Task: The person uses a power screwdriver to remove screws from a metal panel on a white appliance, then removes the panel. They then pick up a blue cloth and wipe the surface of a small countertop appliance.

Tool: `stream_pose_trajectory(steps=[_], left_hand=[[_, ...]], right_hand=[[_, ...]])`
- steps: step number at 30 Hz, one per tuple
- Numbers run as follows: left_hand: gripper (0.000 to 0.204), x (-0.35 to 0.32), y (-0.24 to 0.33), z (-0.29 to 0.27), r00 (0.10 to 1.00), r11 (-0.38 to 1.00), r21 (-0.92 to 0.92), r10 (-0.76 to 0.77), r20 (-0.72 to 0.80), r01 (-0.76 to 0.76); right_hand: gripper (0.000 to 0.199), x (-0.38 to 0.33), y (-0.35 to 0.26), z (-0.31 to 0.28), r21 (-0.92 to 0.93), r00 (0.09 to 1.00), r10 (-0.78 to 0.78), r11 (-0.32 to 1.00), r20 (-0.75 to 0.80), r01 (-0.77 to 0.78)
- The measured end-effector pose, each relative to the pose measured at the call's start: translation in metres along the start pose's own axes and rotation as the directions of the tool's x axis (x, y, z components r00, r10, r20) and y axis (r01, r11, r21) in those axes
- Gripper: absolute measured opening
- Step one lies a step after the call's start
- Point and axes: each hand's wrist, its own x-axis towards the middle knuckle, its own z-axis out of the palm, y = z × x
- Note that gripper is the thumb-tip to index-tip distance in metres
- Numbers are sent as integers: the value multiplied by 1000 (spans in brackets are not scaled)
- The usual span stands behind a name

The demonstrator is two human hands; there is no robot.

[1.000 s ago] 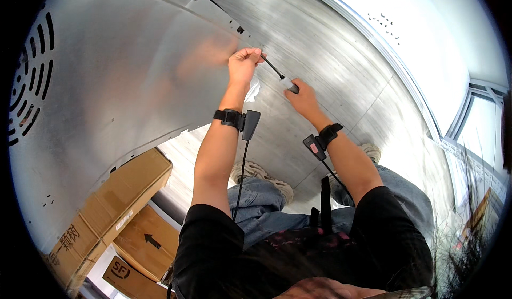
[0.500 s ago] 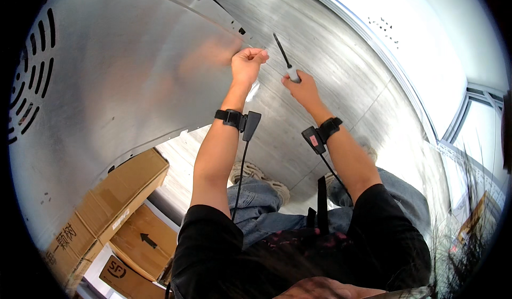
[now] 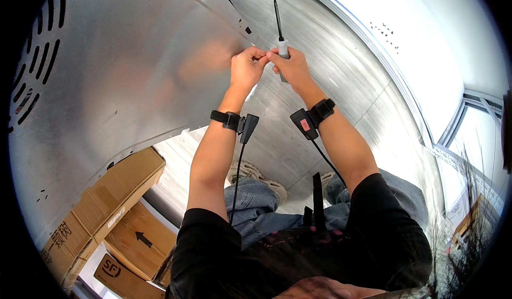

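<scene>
A screwdriver with a grey handle and a dark shaft stands in my right hand, its tip pointing away from me. My right fingers are wrapped round the handle, and the thumb and fingertip reach over to my left fingertips. My left hand is closed in a pinch beside the edge of a large sheet-metal panel. Whatever sits between the left fingertips is too small to make out. Both wrists carry black straps with small black boxes and cables.
Cardboard boxes are stacked at the lower left, under the metal panel's near edge. A grey wood-look floor runs between the panel and a white wall unit on the right. My shoes and jeans are below my arms.
My right hand has moved left and slightly up with the screwdriver, and its fingertips now meet the left ones. The screwdriver has turned more upright in the picture. My left hand stays pinched.
</scene>
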Motion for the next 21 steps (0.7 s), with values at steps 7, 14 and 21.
stream_pose_trajectory(steps=[7,14,21], left_hand=[[12,-3,2,-3,998,996,50,68,-1,-68],[11,-8,6,-10,998,997,-47,55,24,-54],[14,-7,-2,-20,980,955,-276,-53,190,105]], right_hand=[[21,0,-1,2,39,999,47,998,4,-47],[18,-3,-29,7,82,999,-33,996,-26,35],[15,-15,-141,36,222,890,-447,880,91,420]])
